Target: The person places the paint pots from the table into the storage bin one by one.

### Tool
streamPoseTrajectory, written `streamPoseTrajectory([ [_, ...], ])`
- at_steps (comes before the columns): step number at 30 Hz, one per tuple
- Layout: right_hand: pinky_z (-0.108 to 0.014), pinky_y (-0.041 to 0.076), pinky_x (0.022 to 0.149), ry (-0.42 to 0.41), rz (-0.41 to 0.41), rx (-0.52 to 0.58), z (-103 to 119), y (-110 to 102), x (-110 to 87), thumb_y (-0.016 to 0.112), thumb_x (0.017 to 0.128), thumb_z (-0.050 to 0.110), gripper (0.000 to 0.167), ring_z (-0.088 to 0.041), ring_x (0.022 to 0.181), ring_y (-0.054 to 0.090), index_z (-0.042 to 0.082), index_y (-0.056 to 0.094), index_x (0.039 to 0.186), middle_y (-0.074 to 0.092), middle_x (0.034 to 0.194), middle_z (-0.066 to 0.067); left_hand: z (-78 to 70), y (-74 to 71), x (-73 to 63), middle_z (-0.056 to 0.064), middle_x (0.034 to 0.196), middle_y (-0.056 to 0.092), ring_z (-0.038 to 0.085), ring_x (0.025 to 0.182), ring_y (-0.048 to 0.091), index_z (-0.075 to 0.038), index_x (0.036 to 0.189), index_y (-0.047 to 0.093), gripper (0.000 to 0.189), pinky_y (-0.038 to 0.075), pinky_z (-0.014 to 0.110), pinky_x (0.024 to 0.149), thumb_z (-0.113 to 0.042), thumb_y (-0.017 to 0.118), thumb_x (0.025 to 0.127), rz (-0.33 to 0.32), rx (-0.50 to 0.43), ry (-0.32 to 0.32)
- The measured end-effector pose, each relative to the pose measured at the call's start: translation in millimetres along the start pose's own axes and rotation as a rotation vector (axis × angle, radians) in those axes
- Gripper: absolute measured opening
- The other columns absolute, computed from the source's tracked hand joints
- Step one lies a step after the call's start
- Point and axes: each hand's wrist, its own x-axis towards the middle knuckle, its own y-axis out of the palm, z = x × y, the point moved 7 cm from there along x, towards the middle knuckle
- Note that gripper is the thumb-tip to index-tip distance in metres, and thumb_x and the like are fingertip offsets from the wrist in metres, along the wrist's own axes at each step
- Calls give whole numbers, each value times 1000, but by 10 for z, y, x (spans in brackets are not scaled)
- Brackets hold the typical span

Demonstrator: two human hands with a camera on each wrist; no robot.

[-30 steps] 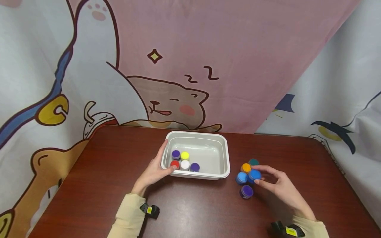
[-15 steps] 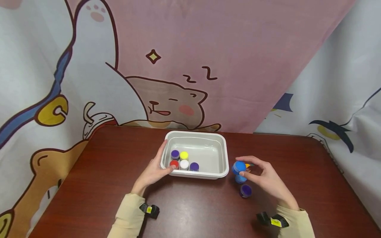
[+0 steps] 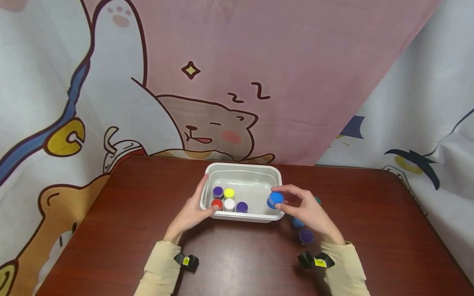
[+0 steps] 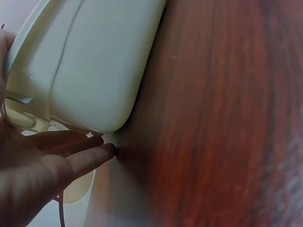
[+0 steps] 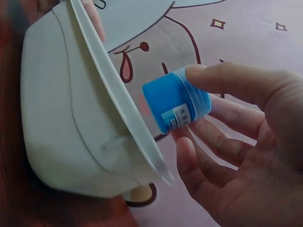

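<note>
In the head view my right hand pinches a blue paint jar by its lid, between thumb and fingers, over the right end of a white plastic tub. The right wrist view has this jar tilted above the tub's rim, its small label showing. My left hand holds the tub's left end, thumb over the rim and fingers along the outer wall. Inside the tub stand a red jar, a white jar, a yellow jar and two purple jars, one at the back left.
Right of the tub, on the brown table, are a light blue jar and a purple jar. A teal jar peeks out behind my right hand. A printed cloth hangs at the table's back edge.
My right hand has lifted the blue jar off the group at the right and carried it left, over the tub. My left hand has stayed on the tub.
</note>
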Motion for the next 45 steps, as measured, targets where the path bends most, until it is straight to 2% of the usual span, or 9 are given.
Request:
streamPoseTrajectory([
  [9, -29, 52, 70, 32, -10, -17, -3, 156, 165, 77, 83, 13, 37, -23, 81, 61, 7, 67, 119, 65, 107, -7, -25, 0, 6, 25, 152, 26, 42, 135, 32, -13, 155, 12, 95, 27, 61, 104, -14, 74, 83, 9, 2, -5],
  [16, -33, 52, 78, 14, -1, -9, 78, 284, 294, 76, 83, 10, 38, -27, 92, 59, 0, 66, 119, 66, 111, -9, -7, -2, 3, 26, 152, 28, 43, 134, 34, -13, 155, 14, 95, 27, 61, 104, -13, 75, 83, 1, -2, -6],
  [25, -41, 52, 83, 32, 58, 4, 110, 503, 488, 74, 85, 12, 38, -23, 96, 60, 0, 66, 120, 66, 114, -8, 0, -8, -3, 26, 150, 31, 41, 129, 40, -18, 156, 13, 97, 31, 59, 103, -14, 75, 81, -17, 0, -5],
  [33, -37, 52, 85, 90, 68, 39, -3, 644, 633, 70, 86, 5, 38, -30, 100, 62, -6, 62, 121, 64, 113, -15, 18, 4, -5, 23, 152, 28, 41, 133, 36, -19, 156, 12, 97, 29, 62, 103, -16, 75, 82, -4, -8, -32],
  [39, -39, 51, 85, 142, 45, 19, -91, 676, 714, 69, 84, 2, 37, -33, 102, 62, -5, 63, 120, 66, 114, -14, 15, 3, -7, 24, 151, 29, 40, 133, 36, -19, 156, 13, 96, 28, 61, 104, -15, 75, 82, -7, -18, -27],
  [45, -40, 49, 87, 194, 50, 66, -206, 723, 739, 69, 83, -1, 36, -33, 104, 60, -4, 65, 119, 66, 111, -15, 23, 5, -1, 24, 152, 29, 40, 133, 35, -18, 156, 14, 96, 27, 61, 104, -15, 76, 82, -6, -27, -24],
])
